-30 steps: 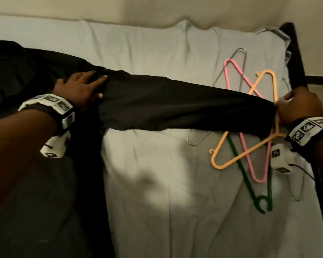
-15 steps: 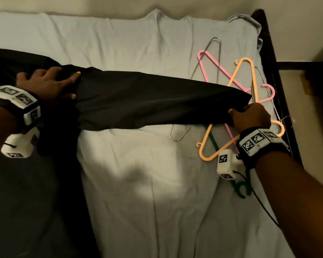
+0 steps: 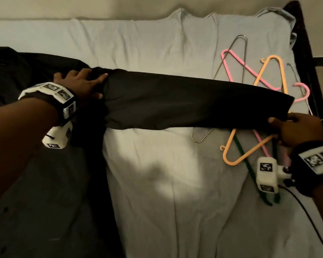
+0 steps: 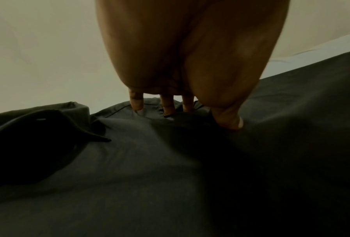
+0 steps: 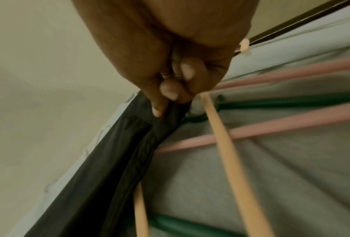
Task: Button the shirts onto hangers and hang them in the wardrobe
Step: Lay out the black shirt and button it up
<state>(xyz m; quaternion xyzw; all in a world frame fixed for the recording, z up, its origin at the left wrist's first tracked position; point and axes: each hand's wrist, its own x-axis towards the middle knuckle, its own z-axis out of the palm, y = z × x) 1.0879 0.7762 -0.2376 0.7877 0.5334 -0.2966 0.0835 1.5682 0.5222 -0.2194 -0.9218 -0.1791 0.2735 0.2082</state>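
While the head view hides it, the right wrist view shows the right hand pinching the black shirt's smooth cuff; the left hand presses flat, grip released.

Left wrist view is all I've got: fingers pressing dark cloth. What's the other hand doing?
Observer: The right hand pinches the cuff end of the black shirt's sleeve.
Operator: Sleeve slack or taut?
Observer: Stretched out fairly straight across the bed sheet, from the left hand to the right.
Operator: Any hangers nearby?
Observer: Yes, a pile under the cuff end: an orange hanger, a pink hanger, a green hanger and a wire hanger.
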